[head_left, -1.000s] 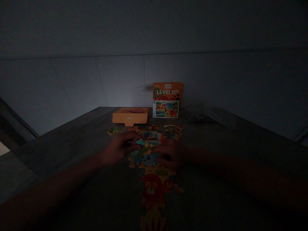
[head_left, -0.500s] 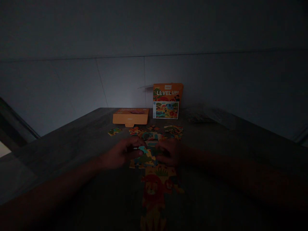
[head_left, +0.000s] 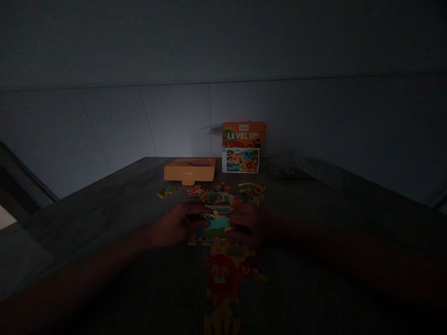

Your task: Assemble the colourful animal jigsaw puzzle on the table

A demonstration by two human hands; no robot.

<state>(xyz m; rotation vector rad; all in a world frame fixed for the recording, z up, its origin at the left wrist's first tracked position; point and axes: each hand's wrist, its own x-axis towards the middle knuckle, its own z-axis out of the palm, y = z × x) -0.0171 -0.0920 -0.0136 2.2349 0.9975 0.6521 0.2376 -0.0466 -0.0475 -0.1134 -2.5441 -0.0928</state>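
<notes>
The light is very dim. A turquoise puzzle piece point(head_left: 219, 225) with a yellow tab on top is between my hands, over the joined puzzle. My left hand point(head_left: 174, 225) pinches its left edge between thumb and fingers. Curled at its right edge is my right hand point(head_left: 249, 224), its fingertips on the piece as far as the dark lets me see. Below, the joined puzzle section point(head_left: 220, 274) shows a red-maned lion and runs toward me. Beyond my hands, more pieces with an elephant picture point(head_left: 218, 198) lie partly covered by my fingers.
An orange box point(head_left: 190, 173) lies at the back of the grey table point(head_left: 122, 195). Beside it a "LEVEL UP!" puzzle box point(head_left: 243, 146) stands upright. Loose pieces point(head_left: 252, 188) are piled before it, one piece point(head_left: 166, 191) sits left, and a clear plastic bag point(head_left: 296, 168) lies right.
The piece in my left hand has turned from a tilted position to lying flatter, its turquoise face now showing. My right hand has shifted only slightly.
</notes>
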